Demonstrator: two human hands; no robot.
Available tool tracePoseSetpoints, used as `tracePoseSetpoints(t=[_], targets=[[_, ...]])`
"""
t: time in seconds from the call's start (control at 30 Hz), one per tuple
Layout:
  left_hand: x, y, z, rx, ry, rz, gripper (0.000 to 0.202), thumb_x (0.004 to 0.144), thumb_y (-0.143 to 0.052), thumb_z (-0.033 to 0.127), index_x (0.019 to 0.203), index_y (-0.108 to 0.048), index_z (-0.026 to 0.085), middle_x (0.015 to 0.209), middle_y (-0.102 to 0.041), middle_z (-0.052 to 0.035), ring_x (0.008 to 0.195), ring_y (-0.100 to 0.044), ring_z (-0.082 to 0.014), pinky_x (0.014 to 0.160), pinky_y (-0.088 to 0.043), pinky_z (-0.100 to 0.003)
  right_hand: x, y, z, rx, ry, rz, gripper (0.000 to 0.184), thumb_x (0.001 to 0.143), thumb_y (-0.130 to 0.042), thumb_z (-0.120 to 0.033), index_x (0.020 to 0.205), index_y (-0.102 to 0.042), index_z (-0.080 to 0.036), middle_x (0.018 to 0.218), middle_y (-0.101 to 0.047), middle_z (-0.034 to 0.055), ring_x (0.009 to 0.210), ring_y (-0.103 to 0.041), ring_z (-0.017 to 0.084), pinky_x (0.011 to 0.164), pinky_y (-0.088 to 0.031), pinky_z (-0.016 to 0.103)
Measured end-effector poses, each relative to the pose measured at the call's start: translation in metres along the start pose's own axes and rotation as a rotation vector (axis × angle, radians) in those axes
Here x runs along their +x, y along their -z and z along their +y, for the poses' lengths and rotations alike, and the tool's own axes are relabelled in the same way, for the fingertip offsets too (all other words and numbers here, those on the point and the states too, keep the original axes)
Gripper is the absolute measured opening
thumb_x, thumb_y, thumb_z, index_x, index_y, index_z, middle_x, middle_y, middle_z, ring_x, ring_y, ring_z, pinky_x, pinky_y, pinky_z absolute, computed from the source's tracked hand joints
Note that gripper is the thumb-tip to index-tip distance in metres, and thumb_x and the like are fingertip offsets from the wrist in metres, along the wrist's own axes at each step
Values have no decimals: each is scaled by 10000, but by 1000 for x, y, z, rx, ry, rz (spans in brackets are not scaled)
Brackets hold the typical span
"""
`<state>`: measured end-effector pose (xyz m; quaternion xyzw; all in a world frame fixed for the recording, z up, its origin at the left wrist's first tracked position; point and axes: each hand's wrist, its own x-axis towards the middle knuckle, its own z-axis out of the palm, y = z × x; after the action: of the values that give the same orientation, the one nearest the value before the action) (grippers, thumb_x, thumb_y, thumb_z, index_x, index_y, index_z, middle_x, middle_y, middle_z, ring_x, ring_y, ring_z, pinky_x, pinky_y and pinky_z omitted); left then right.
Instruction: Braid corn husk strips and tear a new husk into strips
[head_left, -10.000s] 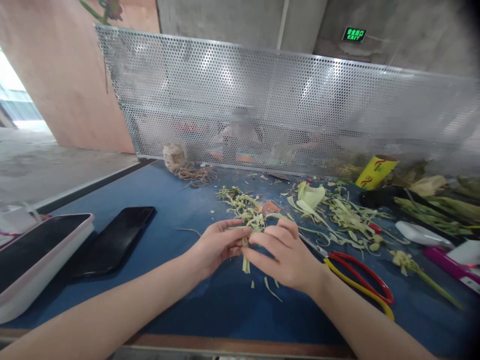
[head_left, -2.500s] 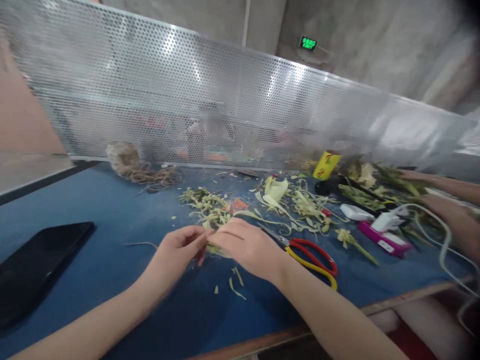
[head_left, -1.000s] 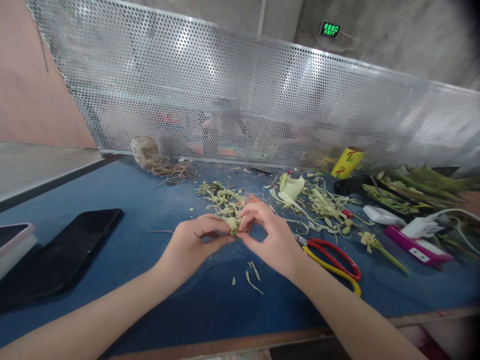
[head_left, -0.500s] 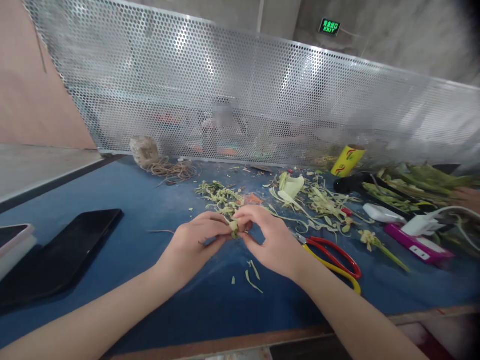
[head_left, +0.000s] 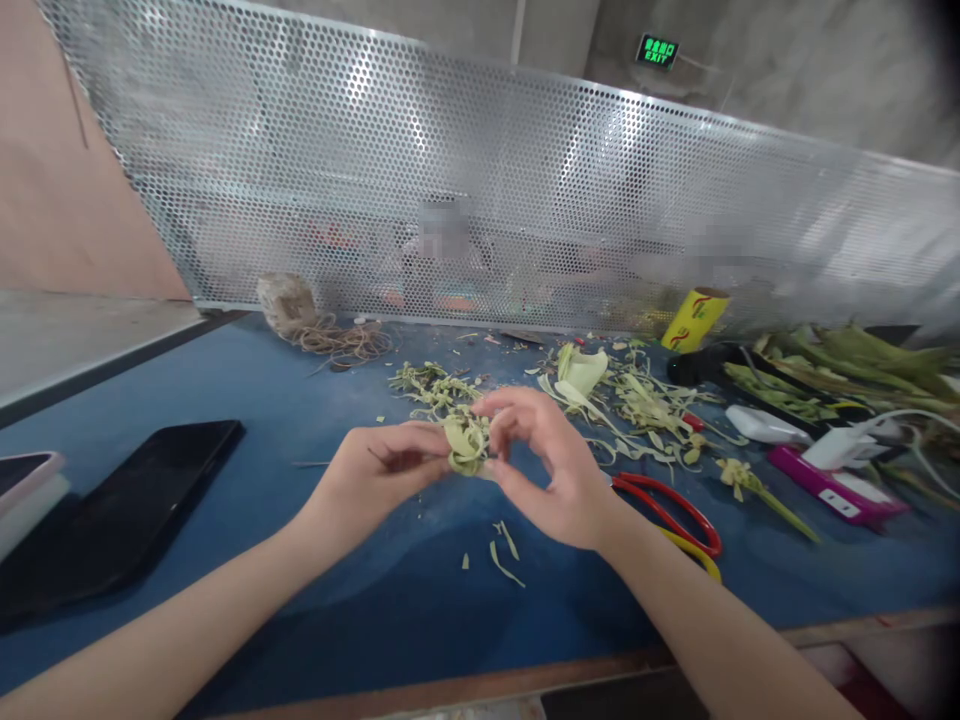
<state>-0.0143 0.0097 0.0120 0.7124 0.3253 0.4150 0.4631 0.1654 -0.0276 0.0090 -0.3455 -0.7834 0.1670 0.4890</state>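
**Two hands at a curled leaf bundle over a blue table**

In the head view, the leaf bundle is in the middle, raised between the left hand and the right hand. The left hand pinches its left side between thumb and fingers. The right hand is loosely curved, with a gap between thumb and forefinger; its thumb tip is at the bundle's lower right edge, but I cannot tell whether it has a firm hold.

Just beyond the bundle is a heap of green shreds, with a pale leaf farther right. Nearer the person, below the hands, lie a few thin strips. Red-and-yellow scissors lie partly behind the right forearm. A black phone rests on the left, and a ball of twine sits at the far edge by a metal mesh screen.
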Motion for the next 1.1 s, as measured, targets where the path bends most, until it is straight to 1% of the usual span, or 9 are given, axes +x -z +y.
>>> tracePoseSetpoints(t=[0.07, 0.23, 0.33, 0.5, 0.7, 0.8, 0.97, 1.03, 1.1], targets=[[1, -1, 0, -109, 64, 23, 33, 577, -691, 178, 607, -697, 189, 640, -675, -9, 603, -604, -140, 608, -501, -231, 3, 1, 2, -6, -81, 39, 333, 797, -476, -160, 1125, -436, -196, 1053, -531, 86, 756, -537, 122, 672, -495, 275], [1, -2, -4, -239, 209, 55, 72, 555, -712, 156, 624, -702, 173, 610, -683, -6, 568, -591, -109, 592, -491, -198, 8, 2, 6, 8, -232, -102, 176, 814, -483, -231, 938, -607, -214, 881, -654, 25, 758, -611, 138, 658, -506, 267], [1, -1, -5, -289, 231, 70, 100, 539, -718, 145, 633, -704, 177, 620, -688, -3, 562, -587, -101, 588, -492, -194, 7, 0, 9, 79, -282, -34, 128, 781, -535, -227, 876, -617, -202, 842, -666, 20, 744, -627, 141, 665, -509, 269], [2, -1, -5, -253, 213, 68, 115, 557, -711, 155, 669, -706, 177, 625, -678, 2, 557, -574, -99, 570, -488, -198, 6, 0, 12, 99, -347, 20, 55, 770, -550, -240, 750, -579, -198, 737, -627, 6, 666, -596, 125, 611, -487, 251], [1, 1, -2, -87, 100, -15, 135, 639, -645, 166, 756, -704, 197, 671, -662, 9, 584, -556, -98, 589, -468, -204, 6, -3, 12, 248, -351, 31, 58, 820, -467, -215, 762, -468, -215, 913, -583, 29, 848, -569, 141, 703, -474, 282], [1, 1, -3, 74, 39, -11, 167, 680, -605, 191, 819, -695, 179, 760, -649, -20, 679, -573, -130, 649, -467, -236, 5, -7, 10, 402, -399, 4, 68, 838, -440, -235, 774, -419, -225, 912, -574, 23, 763, -574, 130, 626, -498, 282], [0, -1, -7, 141, 42, 41, 332, 735, -537, 217, 1064, -564, 185, 691, -538, 26, 660, -562, -115, 661, -475, -246, 7, -16, 8, 585, -477, 54, 164, 819, -470, -327, 735, -370, -228, 881, -543, 12, 602, -550, 116, 493, -499, 286], [0, -4, -9, 120, 15, 28, 247, 752, -512, 212, 993, -555, 179, 788, -552, 10, 699, -573, -113, 693, -480, -252, 7, -22, 9, 610, -466, 77, 180, 818, -464, -354, 741, -359, -230, 858, -521, 2, 585, -534, 109, 478, -484, 273], [-2, -7, -9, 112, -12, 1, 76, 760, -499, 212, 795, -544, 161, 983, -550, -33, 755, -580, -118, 711, -482, -253, 5, -28, 11, 573, -436, 107, 159, 838, -429, -357, 770, -355, -234, 790, -485, -22, 539, -489, 87, 473, -446, 245]])
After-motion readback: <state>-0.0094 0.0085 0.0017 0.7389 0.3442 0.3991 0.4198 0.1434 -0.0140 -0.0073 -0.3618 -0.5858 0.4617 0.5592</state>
